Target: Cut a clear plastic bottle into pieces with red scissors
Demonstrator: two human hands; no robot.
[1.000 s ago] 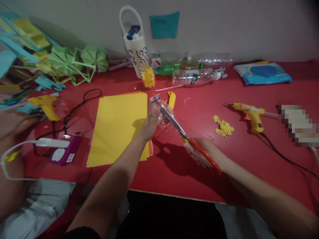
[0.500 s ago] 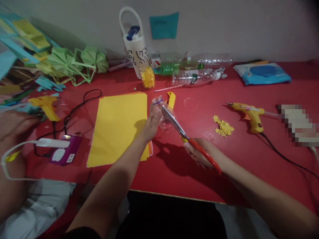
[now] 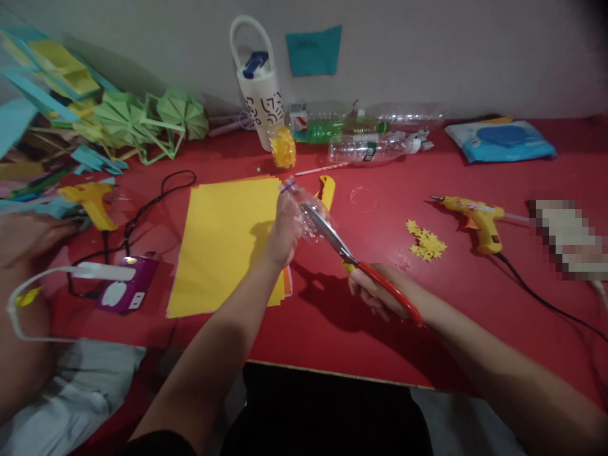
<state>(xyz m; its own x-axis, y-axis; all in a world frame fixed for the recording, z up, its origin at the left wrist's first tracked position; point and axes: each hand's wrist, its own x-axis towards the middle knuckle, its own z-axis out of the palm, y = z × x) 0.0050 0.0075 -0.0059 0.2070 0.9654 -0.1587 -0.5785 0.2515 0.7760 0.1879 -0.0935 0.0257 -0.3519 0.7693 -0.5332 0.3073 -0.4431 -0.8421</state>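
Note:
In my left hand (image 3: pixel 285 229) is a clear cut plastic bottle piece (image 3: pixel 314 223) with a purple ring at its neck; my fingers are wrapped round it. My right hand (image 3: pixel 375 288) grips red-handled scissors (image 3: pixel 349 252), whose blades reach up and left to the plastic. Whether the blades are inside or only against the piece I cannot tell. A yellow cutter (image 3: pixel 327 191) lies on the table just behind the plastic. Left of it, partly under my left forearm, rests a stack of yellow paper (image 3: pixel 223 244).
Yellow paper stars (image 3: pixel 426 244) and a yellow glue gun (image 3: pixel 475 218) lie to the right. Plastic bottles (image 3: pixel 365 149) and a white tumbler (image 3: pixel 263 104) line the wall. Another person's hand (image 3: pixel 38 234) is at left, near a second glue gun (image 3: pixel 90 201) and a purple power adapter (image 3: pixel 127 285).
My left hand has shifted slightly left and turned the plastic piece, so its neck tips further left. The scissors stay nearly in place, and my right hand's fingers have moved a little.

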